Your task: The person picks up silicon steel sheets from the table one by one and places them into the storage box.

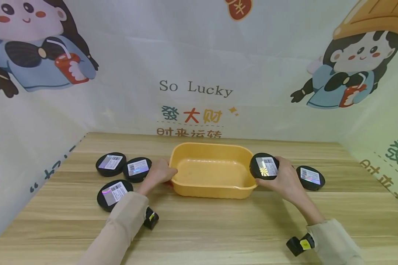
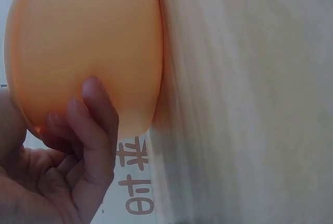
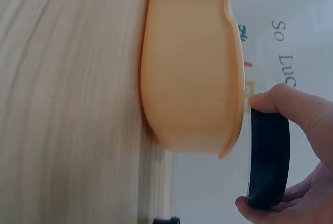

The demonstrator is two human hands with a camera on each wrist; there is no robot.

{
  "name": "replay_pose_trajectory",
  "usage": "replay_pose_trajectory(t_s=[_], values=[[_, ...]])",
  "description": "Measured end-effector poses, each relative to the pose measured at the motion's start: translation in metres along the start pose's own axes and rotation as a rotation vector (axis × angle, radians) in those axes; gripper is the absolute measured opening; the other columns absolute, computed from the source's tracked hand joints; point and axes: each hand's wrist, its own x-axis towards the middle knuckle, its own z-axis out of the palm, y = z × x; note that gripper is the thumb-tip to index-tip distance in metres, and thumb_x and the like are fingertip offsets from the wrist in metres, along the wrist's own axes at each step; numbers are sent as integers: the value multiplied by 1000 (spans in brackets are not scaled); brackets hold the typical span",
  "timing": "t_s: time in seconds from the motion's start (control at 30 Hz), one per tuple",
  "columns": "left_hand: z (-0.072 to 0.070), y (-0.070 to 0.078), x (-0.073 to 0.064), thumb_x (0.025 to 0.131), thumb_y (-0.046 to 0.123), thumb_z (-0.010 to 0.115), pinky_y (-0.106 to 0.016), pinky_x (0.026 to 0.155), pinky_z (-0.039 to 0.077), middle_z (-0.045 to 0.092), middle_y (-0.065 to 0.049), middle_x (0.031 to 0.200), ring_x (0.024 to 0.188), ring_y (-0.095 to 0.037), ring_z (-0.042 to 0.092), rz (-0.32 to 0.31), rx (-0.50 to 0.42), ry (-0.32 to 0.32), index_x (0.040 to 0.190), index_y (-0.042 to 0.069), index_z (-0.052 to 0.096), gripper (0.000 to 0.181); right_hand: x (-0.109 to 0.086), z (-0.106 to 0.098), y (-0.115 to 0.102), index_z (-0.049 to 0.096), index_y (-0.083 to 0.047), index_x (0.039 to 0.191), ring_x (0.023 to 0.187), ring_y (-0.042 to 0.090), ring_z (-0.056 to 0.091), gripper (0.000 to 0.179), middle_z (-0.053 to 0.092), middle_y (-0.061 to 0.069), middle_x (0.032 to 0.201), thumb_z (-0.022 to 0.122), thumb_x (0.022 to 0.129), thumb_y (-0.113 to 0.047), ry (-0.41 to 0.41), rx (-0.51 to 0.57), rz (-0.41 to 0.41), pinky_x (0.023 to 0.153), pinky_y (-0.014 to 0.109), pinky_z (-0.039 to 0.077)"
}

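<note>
A: How is the left hand (image 1: 158, 176) placed?
B: Its fingers are curled around the near end of the yellow basin (image 1: 212, 192); the rim is pinched there, and the outer wall is touched by the fingertips.
A: And the right hand (image 1: 285, 180)?
B: 1 black disc (image 1: 264, 166) is gripped by its edge, with thumb and fingers parted only as wide as the disc. It is held off the wooden tabletop (image 1: 219, 228), just above rim height at the basin end nearest that hand.
A: Are other discs seen?
B: 3 labelled discs (image 1: 110, 164) are spread left of the left hand; 1 is just beside it, and 1 is partly covered by the left sleeve (image 1: 129, 209). 1 spare disc (image 1: 310, 177) is placed right of the right hand.
A: And the room?
B: The basin's opening is framed by the 2 hands. A broad stretch of wood is seen between the forearms; beyond the hands, a narrower strip is bounded by the printed backdrop (image 1: 126, 73).
</note>
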Motion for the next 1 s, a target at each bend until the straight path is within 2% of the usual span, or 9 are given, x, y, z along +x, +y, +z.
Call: replay_pose_trajectory(t_s=[0.4, 0.77, 1.0], values=[[-1, 1, -1, 78, 6, 48, -22, 42, 48, 59, -12, 61, 42, -14, 58, -9, 29, -5, 80, -6, 54, 13, 14, 18, -23, 34, 18, 121, 96, 40, 47, 81, 45, 31, 110, 74, 65, -24, -35, 21, -24, 83, 50, 41], [-1, 1, 0, 78, 7, 49, -21, 41, 48, 59, -11, 60, 41, -12, 57, -23, 58, -10, 80, -5, 54, 13, 26, 35, -41, 35, 17, 121, 95, 36, 48, 83, 45, 28, 108, 76, 63, -27, -100, -12, -32, 84, 47, 43], [-1, 1, 0, 79, 7, 49, -22, 41, 48, 59, -12, 60, 40, -12, 56, -30, 39, -13, 81, -5, 54, 13, 31, 46, -49, 41, 18, 114, 88, 36, 51, 79, 46, 27, 101, 78, 60, -26, -93, -70, -47, 78, 45, 46]])
